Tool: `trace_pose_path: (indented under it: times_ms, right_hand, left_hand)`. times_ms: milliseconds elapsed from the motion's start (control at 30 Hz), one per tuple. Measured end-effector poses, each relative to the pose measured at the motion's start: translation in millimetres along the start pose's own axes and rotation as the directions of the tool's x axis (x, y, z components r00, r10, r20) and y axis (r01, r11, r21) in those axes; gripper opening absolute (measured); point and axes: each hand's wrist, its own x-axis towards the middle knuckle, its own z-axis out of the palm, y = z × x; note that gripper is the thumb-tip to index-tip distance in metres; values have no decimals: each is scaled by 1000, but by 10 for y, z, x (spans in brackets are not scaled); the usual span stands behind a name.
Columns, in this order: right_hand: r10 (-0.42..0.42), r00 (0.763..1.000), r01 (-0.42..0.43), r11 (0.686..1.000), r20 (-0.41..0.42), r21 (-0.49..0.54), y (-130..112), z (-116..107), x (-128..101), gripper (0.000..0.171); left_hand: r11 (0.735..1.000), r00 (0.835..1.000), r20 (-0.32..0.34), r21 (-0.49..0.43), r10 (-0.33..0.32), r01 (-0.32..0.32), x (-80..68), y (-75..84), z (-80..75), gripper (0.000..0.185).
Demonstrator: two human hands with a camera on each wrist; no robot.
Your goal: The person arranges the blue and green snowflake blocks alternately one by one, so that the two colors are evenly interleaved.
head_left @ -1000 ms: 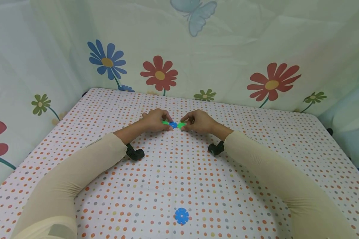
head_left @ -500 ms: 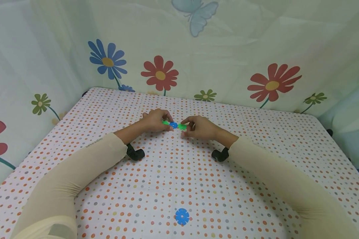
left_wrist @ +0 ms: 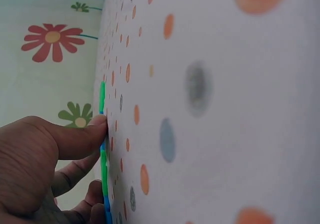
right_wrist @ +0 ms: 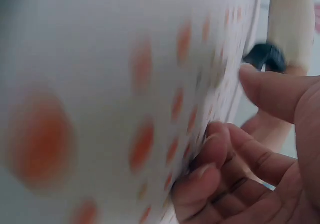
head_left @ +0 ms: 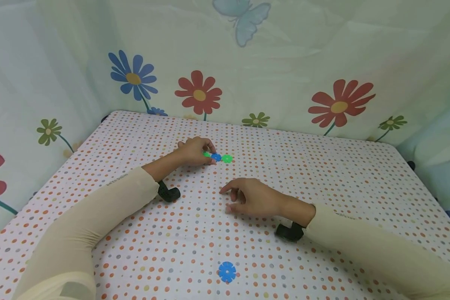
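Note:
Near the middle of the spotted table, my left hand holds a row of linked snowflake discs, flat on the cloth. Its thumb and fingers rest at the edges of a blue snowflake disc. To the right of that is a green snowflake disc, fully uncovered. Another green disc and a further blue disc show under the palm in the left wrist view. My right hand hovers above the cloth, fingers loosely bent, holding nothing. A loose blue snowflake disc lies by the near edge.
A dotted cloth covers the table. Behind it hangs a curtain printed with flowers and a butterfly. Dark wrist-worn cameras jut out below both wrists, close to the cloth.
My right hand has let go of the right-hand green disc and moved back toward me. The left hand and the row have stayed in place.

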Motion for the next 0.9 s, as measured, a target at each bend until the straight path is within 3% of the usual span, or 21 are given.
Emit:
trace_pose_path:
  times_ms: [433, 900]
  right_hand:
    - [-76, 989, 79, 997, 128, -20, -292, 263, -590, 37]
    - [-163, 972, 175, 983, 169, -59, -439, 385, -757, 36]
  left_hand:
    - [999, 1000, 4, 32, -6, 6, -2, 39, -3, 34]
    - [998, 1000, 11, 66, 19, -19, 59, 185, 43, 33]
